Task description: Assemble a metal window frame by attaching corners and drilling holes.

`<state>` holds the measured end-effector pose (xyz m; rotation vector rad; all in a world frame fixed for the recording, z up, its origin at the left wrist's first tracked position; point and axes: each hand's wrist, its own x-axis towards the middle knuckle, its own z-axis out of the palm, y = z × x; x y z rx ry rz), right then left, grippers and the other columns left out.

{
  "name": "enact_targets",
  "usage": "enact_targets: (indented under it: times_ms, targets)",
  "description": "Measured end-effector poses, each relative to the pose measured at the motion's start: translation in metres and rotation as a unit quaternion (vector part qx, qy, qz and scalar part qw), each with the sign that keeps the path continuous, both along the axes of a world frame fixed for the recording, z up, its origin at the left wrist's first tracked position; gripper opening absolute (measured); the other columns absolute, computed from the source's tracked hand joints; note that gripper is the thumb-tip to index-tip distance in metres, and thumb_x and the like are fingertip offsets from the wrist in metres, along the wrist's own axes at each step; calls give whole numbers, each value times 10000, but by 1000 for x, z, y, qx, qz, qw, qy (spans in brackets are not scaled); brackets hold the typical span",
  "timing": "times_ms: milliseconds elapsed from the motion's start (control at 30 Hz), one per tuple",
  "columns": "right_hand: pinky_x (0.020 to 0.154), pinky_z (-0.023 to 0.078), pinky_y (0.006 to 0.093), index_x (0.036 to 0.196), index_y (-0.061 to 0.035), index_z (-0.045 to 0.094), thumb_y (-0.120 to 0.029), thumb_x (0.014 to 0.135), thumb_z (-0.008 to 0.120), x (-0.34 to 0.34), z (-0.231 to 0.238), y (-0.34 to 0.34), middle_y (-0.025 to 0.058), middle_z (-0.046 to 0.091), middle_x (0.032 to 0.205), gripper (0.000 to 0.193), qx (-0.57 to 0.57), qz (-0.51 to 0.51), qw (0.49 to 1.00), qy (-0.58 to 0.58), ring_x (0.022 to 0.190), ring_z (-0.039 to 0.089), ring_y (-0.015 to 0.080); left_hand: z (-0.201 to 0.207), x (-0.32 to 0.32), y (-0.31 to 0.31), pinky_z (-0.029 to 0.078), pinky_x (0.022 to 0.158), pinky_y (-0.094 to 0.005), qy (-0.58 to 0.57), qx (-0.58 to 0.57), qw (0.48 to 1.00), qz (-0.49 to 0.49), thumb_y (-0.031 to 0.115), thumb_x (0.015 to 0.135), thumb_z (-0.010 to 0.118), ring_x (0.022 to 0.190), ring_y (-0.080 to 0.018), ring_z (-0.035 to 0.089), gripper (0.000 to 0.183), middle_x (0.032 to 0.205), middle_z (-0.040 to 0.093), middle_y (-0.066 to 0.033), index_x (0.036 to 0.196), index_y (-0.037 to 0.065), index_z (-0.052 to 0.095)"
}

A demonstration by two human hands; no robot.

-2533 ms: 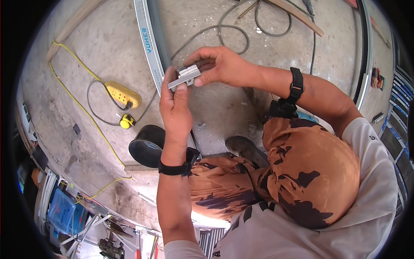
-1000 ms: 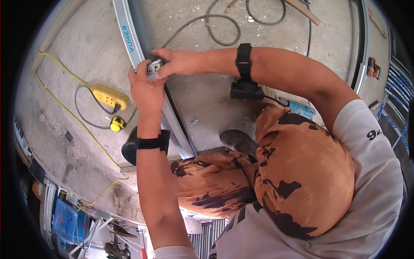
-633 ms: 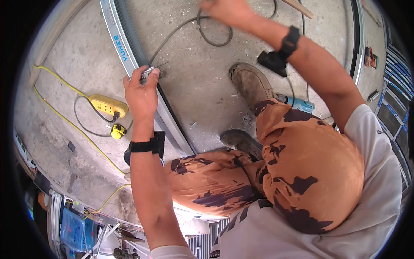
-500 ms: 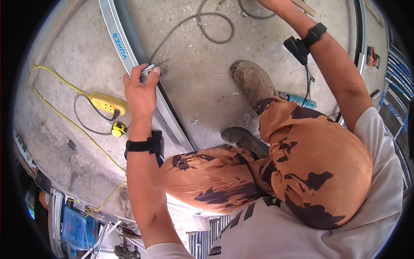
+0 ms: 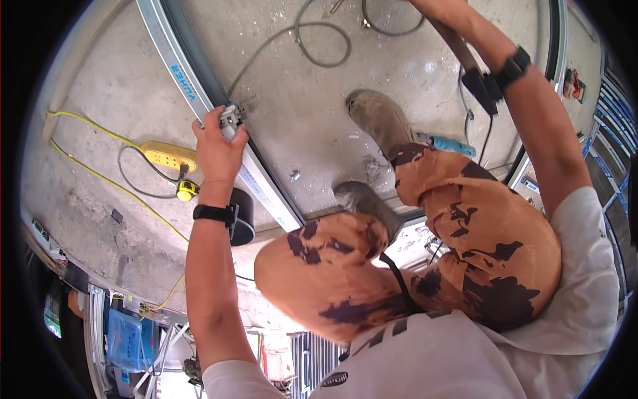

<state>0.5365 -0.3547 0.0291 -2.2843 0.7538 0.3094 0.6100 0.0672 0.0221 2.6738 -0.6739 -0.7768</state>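
Silver-grey, block-shaped metal fitting (image 5: 231,116), small, located in the person's left hand (image 5: 220,151) at a long, straight silver and dark-grey metal rail (image 5: 167,50).

Floor: grey concrete floor (image 5: 286,86), scuffed, scattered with pale specks and shavings.

Rail: laid slantwise on the floor, from the upper edge of view down to near the left knee.

Strip: flat brown strip, apparently wood (image 5: 455,46), beside the right forearm; partly covered.

Power strip: oblong yellow plastic power strip (image 5: 163,154), on the floor left of the rail, one dark plug fitted.

Power tool: teal-blue, rounded tool body (image 5: 453,145), on the floor by the right leg; remainder hidden.

Hands, two. Left: grip closed on the fitting, thumb on one side, fingers on the other, over the rail. Right hand (image 5: 438,6): arm extended, cut off by the upper edge; cannot tell whether its grip is open or holds anything.

Tape measure: compact yellow-and-black case (image 5: 187,191), just below the power strip.

Fitting: over the rail's dark edge; contact with the rail not certain.

Step in hand, as judged: positioning the fitting at the rail one-handed while the right arm reaches out, perhaps for another item. Next move, as judged: calls for a steady left grip, fitting aligned to the rail, and the right hand brought to it.
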Motion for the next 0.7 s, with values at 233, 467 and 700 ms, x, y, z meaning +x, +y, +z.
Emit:
enact_targets:
  times_ms: [233, 467, 700]
  targets:
    - [683, 458, 339, 1047, -24, 435, 22, 735, 625, -35, 80, -34, 76, 536, 815, 369, -14, 49, 991, -124, 763, 535, 171, -5, 2, 5, 501, 839, -456, -15, -12, 1000, 19, 212, 720, 730, 994, -417, 574, 563, 1143, 501, -237, 1241, 139, 531]
    - [835, 508, 368, 1239, -8, 463, -127, 894, 640, -245, 109, -107, 184, 661, 1024, 406, -248, 56, 967, 15, 897, 658, 267, -6, 5, -3, 492, 843, -466, -47, -50, 998, -7, 227, 732, 699, 954, -441, 586, 510, 1124, 510, -255, 1208, 137, 539]
    - [799, 482, 473, 1186, -66, 456, -153, 843, 599, -539, 200, 80, 233, 643, 999, 382, -278, -285, 883, 249, 938, 627, 418, -14, 1, -2, 489, 838, -472, -42, -62, 997, -15, 254, 737, 683, 935, -452, 591, 517, 1162, 481, -278, 1215, 133, 530]
